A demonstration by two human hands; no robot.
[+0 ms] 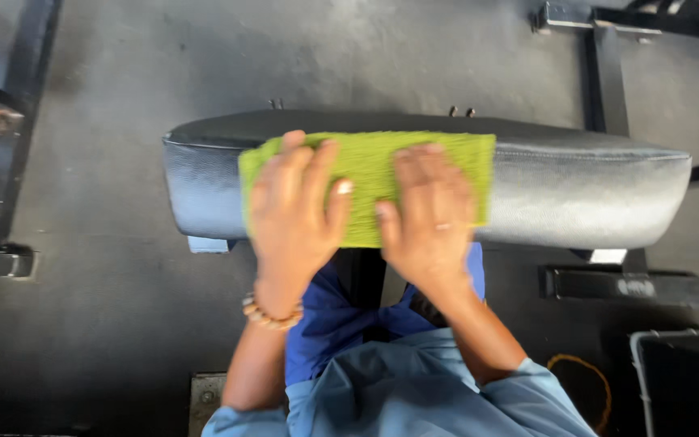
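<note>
Looking straight down. Both my hands lie flat on a green cloth [370,182] spread over a black padded bench [576,190].

Left hand [293,214]: palm down on the left half of the cloth, fingers spread and pointing away from me, thumb angled toward the middle. Nothing gripped; the hand is open and pressing on the fabric. A beaded bracelet [270,314] sits at that wrist.

Right hand [430,214]: palm down on the right half, fingers slightly apart, also open and flat against the cloth. A ring [442,226] shows on one finger. The two thumbs nearly meet at the cloth's centre, just apart.

Cloth: rectangular, coarse-textured, bright green. It runs along the bench top, its long edge following the pad's length, and drapes partly over the near side of the pad. Left end sits close to the pad's left end; right end stops around the middle, leaving the right stretch of the pad bare.

Bench: long pad, lying across my view, black leather-like cover with a seam along the top edge, shiny on its near face. Dark metal frame parts [608,73] show behind and below it.

Floor [115,243]: dark grey, scuffed. My light blue sleeves [527,396] and darker blue trousers fill the bottom of the view.
</note>
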